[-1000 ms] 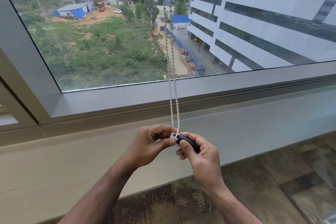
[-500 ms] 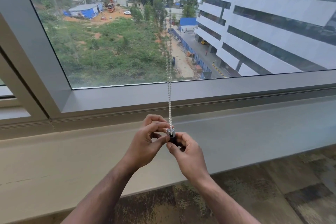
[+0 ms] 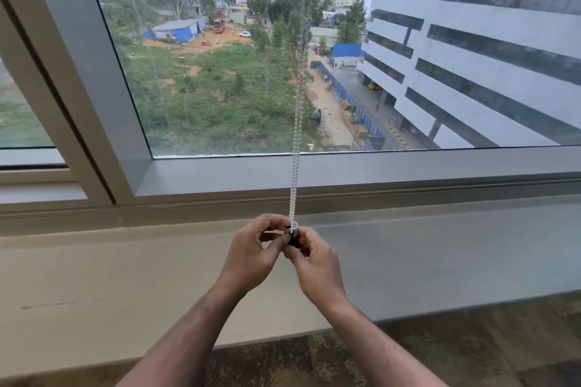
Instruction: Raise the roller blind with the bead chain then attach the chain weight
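Note:
A white bead chain [image 3: 296,163] hangs straight down in front of the window, both strands close together. Its lower end enters the chain weight [image 3: 292,233], a small black piece with a white cap, held upright. My left hand [image 3: 253,253] pinches the weight from the left with thumb and fingers. My right hand [image 3: 314,261] grips its black lower body from the right, hiding most of it. The roller blind itself is out of view above the frame.
A grey window frame [image 3: 345,171] runs across the view, with a wide beige sill [image 3: 440,254] below it. A vertical mullion [image 3: 94,78] stands at the left. Patterned dark carpet [image 3: 471,349] lies under my forearms.
The weight has turned from lying tilted to the right to standing upright under the chain. The two chain strands have drawn together, and both hands have closed in around the weight.

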A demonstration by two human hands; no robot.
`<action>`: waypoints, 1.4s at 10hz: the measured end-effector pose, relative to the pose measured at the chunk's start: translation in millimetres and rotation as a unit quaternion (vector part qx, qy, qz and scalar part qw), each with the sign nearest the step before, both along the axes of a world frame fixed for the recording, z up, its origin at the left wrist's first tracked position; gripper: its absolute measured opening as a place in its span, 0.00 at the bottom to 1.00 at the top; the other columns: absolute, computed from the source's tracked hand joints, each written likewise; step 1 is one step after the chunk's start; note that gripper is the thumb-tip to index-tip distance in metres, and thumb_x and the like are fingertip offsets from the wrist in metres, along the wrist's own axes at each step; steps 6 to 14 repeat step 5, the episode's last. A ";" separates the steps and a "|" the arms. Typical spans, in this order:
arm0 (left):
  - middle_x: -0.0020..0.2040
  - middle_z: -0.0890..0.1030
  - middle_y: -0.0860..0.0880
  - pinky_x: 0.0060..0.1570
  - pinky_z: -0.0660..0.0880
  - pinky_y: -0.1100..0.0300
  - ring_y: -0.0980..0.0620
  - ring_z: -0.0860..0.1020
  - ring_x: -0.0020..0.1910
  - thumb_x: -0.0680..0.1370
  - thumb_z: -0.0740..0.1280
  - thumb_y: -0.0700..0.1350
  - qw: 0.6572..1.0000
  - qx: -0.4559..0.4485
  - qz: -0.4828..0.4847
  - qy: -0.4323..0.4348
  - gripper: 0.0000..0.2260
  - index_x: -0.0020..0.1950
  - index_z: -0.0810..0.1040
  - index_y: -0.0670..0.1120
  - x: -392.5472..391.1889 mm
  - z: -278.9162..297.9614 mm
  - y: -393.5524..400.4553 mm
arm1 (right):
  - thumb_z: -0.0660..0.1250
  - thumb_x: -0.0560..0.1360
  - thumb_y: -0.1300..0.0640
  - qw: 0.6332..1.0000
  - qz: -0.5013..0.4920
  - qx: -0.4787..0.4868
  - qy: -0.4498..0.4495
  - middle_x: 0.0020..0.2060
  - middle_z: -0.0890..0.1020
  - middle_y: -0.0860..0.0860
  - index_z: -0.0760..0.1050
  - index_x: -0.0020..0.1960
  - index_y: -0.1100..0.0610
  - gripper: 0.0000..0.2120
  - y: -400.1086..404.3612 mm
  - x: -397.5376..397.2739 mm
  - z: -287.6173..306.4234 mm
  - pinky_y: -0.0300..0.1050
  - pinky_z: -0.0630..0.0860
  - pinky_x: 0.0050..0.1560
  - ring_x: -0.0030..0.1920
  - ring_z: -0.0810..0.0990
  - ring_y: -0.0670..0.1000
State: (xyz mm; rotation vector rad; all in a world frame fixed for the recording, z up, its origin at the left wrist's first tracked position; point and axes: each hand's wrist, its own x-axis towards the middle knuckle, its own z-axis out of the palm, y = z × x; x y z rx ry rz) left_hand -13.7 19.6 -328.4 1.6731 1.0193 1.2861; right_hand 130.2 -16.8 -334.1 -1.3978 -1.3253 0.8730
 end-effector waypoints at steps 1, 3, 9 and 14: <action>0.49 0.87 0.53 0.56 0.82 0.50 0.49 0.86 0.51 0.77 0.73 0.35 1.000 -0.002 0.012 0.003 0.10 0.53 0.84 0.49 -1.2 1.3 0.2 | 0.72 0.78 0.58 1.000 0.001 0.003 -0.004 0.46 0.88 0.43 0.82 0.56 0.47 0.09 2.9 -3.3 0.2 0.49 0.83 0.56 0.50 0.87 0.43; 0.51 0.86 0.56 0.57 0.79 0.59 0.53 0.84 0.55 0.77 0.72 0.35 1.000 0.011 0.016 0.017 0.15 0.59 0.79 0.52 -5.5 6.5 3.8 | 0.73 0.78 0.55 1.000 0.013 0.007 -0.027 0.46 0.88 0.41 0.81 0.55 0.45 0.08 9.3 -2.3 2.4 0.39 0.81 0.53 0.50 0.86 0.41; 0.55 0.85 0.55 0.60 0.76 0.57 0.55 0.82 0.59 0.74 0.59 0.29 0.999 -0.022 0.010 0.047 0.23 0.61 0.77 0.52 -17.0 15.9 19.4 | 0.74 0.74 0.56 0.989 0.076 0.013 -0.127 0.58 0.83 0.38 0.75 0.64 0.44 0.20 26.0 16.2 1.4 0.28 0.70 0.60 0.62 0.78 0.36; 0.55 0.85 0.55 0.60 0.76 0.57 0.55 0.82 0.59 0.74 0.59 0.29 0.999 -0.022 0.010 0.047 0.23 0.61 0.77 0.52 -17.0 15.9 19.4 | 0.74 0.74 0.56 0.989 0.076 0.013 -0.127 0.58 0.83 0.38 0.75 0.64 0.44 0.20 26.0 16.2 1.4 0.28 0.70 0.60 0.62 0.78 0.36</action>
